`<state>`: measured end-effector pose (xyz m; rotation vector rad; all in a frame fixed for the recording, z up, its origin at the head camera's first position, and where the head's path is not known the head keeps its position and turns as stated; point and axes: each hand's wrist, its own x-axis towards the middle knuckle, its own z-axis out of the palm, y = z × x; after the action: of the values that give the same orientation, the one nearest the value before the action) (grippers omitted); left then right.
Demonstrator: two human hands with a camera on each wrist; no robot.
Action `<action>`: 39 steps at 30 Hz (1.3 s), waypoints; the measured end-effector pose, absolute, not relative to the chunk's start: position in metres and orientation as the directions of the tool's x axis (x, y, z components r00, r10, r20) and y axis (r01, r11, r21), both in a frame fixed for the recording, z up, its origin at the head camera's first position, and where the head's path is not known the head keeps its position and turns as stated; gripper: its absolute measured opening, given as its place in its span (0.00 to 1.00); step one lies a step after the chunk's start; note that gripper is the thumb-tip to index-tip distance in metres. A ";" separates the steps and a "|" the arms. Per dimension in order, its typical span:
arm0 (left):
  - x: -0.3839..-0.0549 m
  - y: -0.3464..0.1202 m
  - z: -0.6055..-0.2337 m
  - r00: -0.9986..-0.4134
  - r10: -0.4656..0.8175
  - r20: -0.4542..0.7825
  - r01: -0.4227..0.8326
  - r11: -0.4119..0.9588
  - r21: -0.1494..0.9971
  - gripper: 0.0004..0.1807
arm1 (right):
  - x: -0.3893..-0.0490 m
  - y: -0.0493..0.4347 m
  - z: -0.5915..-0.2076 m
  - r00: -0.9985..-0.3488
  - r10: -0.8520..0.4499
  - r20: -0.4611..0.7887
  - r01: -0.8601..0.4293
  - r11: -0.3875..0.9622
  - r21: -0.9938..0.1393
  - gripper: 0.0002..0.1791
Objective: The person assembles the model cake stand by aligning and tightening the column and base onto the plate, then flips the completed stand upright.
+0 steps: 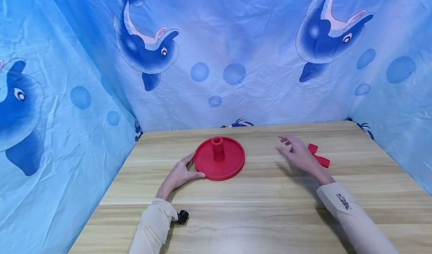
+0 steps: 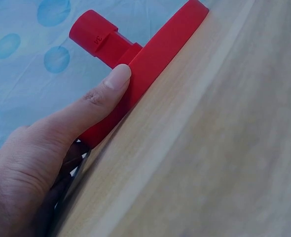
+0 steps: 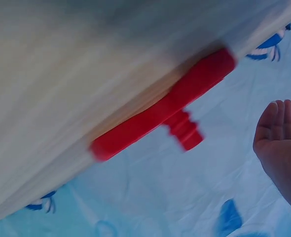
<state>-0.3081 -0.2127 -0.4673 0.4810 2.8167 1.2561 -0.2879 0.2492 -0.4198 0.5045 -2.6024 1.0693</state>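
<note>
A red round base (image 1: 206, 164) with a raised rim lies flat on the wooden table, a hollow red post (image 1: 218, 151) standing upright from its middle. My left hand (image 1: 178, 175) grips its left side, with the thumb on the near rim and the fingers round the far left. In the left wrist view the thumb (image 2: 113, 81) presses the base's edge. My right hand (image 1: 298, 154) hovers over the table, fingers loosely bent and holding nothing. Partly hidden behind it is a red bar-shaped piece (image 1: 323, 161); the right wrist view shows its stepped stub (image 3: 185, 131).
The wooden table (image 1: 236, 216) ends at a blue curtain (image 1: 266, 104) printed with dolphins, which also hangs along both sides. A small black object (image 1: 183, 217) sits at the left sleeve's cuff.
</note>
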 end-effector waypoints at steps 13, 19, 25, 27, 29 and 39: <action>-0.309 -0.213 -0.468 -0.953 0.283 0.103 0.266 0.632 0.727 0.60 | -0.266 0.304 -0.424 -0.932 -0.129 0.340 -0.317 0.747 -0.584 0.31; -0.309 -0.213 -0.469 -0.954 0.283 0.100 0.263 0.629 0.731 0.61 | -0.259 0.323 -0.425 -0.935 -0.107 0.337 -0.288 0.783 -0.551 0.31; -0.309 -0.213 -0.469 -0.954 0.283 0.103 0.266 0.631 0.729 0.61 | -0.253 0.339 -0.428 -0.936 -0.114 0.334 -0.290 0.788 -0.544 0.29; -0.309 -0.213 -0.468 -0.955 0.280 0.101 0.263 0.633 0.728 0.61 | -0.252 0.342 -0.430 -0.939 -0.115 0.323 -0.282 0.796 -0.536 0.30; -0.308 -0.213 -0.468 -0.955 0.280 0.097 0.260 0.635 0.728 0.61 | -0.251 0.345 -0.431 -0.946 -0.108 0.307 -0.263 0.811 -0.523 0.30; -0.308 -0.213 -0.468 -0.952 0.287 0.104 0.270 0.631 0.727 0.61 | -0.245 0.361 -0.440 -0.970 -0.079 0.231 -0.185 0.855 -0.485 0.34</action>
<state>-0.3084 -0.2134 -0.4677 0.4811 2.8172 1.2508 -0.2451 0.3606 -0.4401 0.2034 -2.8280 0.7701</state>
